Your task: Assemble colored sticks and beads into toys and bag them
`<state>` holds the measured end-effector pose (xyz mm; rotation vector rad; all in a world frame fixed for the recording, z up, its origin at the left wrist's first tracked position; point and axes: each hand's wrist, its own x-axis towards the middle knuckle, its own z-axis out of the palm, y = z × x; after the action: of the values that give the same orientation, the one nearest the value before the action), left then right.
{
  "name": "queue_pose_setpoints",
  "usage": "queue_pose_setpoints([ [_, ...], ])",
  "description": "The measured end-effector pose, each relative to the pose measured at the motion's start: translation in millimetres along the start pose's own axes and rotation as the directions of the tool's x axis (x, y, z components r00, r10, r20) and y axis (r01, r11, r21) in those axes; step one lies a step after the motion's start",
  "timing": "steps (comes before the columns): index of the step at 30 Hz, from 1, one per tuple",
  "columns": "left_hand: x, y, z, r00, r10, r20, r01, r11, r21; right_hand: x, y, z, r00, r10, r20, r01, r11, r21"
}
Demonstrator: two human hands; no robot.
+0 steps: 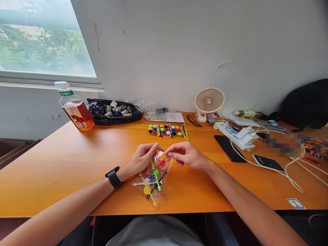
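Close to the desk's front edge lies a clear plastic bag [159,197] with several coloured arrow spinners inside, among them a green spinner [155,173], a yellow spinner [147,190] and a white one. My left hand [143,156], with a black watch on its wrist, grips the bag's upper edge, thumb closed over the fingers. At the bag's mouth my right hand [186,155] pinches the end of a red arrow spinner [163,163], which is partly within the bag. Just beyond my hands sit rows of coloured discs and arrows [167,131].
On the left stand a tea bottle [78,114] and a black bag of small parts [112,112]. A small fan [209,100] is at the back. To the right are a power strip [237,136], a black phone [229,148], a power bank [268,163] and loose cables.
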<state>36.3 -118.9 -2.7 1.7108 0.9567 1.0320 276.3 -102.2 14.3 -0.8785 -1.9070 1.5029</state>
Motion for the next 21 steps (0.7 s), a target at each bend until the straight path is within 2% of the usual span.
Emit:
queue_pose_setpoints([
  [7,-1.8,-3.5,2.7,0.998,-0.058,0.009,0.058,0.998,-0.022,-1.2,-3.2,7.6,0.996,0.067,0.053,-0.071,0.994,0.082],
  [13,-2.0,-3.3,4.2,0.999,-0.051,0.014,0.052,0.998,-0.028,1.4,-4.5,5.4,0.998,0.059,0.002,-0.058,0.986,0.156],
  [18,-2.5,-2.2,6.0,0.999,-0.043,-0.010,0.042,0.999,-0.020,0.8,-4.0,8.0,0.983,0.148,0.108,-0.162,0.977,0.138],
  [21,-3.4,-1.3,6.9,0.999,-0.043,-0.005,0.043,0.999,-0.008,1.6,-0.2,14.0,0.979,0.170,0.114,-0.183,0.976,0.115],
])
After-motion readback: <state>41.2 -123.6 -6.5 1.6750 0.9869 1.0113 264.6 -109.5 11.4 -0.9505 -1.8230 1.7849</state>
